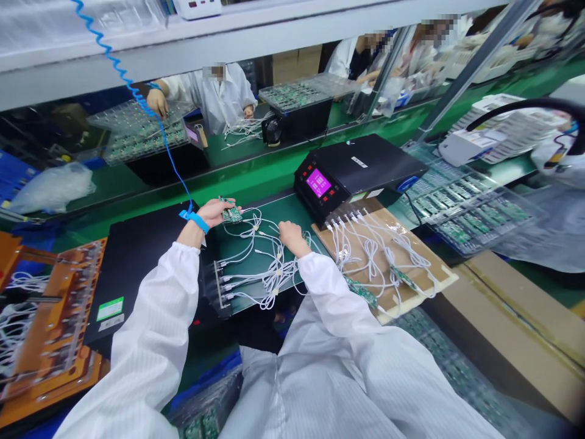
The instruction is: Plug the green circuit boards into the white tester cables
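The left hand point(214, 214) grips a green circuit board point(232, 214); the right hand point(292, 236), well apart, curls over white cables point(276, 268), its grip unclear. Cables lie on the table point(242, 250) between a black box point(146, 262) and a screened tester point(361, 174).

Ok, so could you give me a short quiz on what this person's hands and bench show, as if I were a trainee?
1. Which item does the left hand hold?
A) a screwdriver
B) a green circuit board
C) a paper cup

2. True or false: a blue wristband circles the left wrist.

3. Fill in the blank: the right hand is among or beside white cables, and the lit screen on the black box beyond it is mostly ____.

Key: 1. B; 2. true; 3. purple
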Motion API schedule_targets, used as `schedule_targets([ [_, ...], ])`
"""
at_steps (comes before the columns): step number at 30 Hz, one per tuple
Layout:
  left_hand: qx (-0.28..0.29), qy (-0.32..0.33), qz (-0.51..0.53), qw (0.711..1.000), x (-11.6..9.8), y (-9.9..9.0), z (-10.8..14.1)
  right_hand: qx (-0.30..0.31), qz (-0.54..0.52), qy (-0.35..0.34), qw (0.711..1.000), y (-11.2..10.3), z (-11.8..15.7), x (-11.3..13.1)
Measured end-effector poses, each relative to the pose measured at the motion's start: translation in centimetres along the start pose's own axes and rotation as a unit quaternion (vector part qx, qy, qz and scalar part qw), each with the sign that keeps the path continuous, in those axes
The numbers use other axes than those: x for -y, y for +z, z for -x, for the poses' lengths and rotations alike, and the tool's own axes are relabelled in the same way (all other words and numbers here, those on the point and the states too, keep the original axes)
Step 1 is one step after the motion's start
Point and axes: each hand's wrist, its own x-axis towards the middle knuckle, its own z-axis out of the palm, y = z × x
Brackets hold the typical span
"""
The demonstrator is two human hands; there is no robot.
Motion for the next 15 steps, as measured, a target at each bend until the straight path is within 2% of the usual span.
schedule_targets([
  [6,0.033,0.020,-0.028,0.999,0.0,0.3,0.5,-0.011,0.000,-0.002,1.000,0.6,0.2,0.1],
  [15,0.025,0.010,-0.074,0.997,0.3,0.1,0.5,-0.026,-0.035,-0.032,0.999,0.8,0.6,1.8],
])
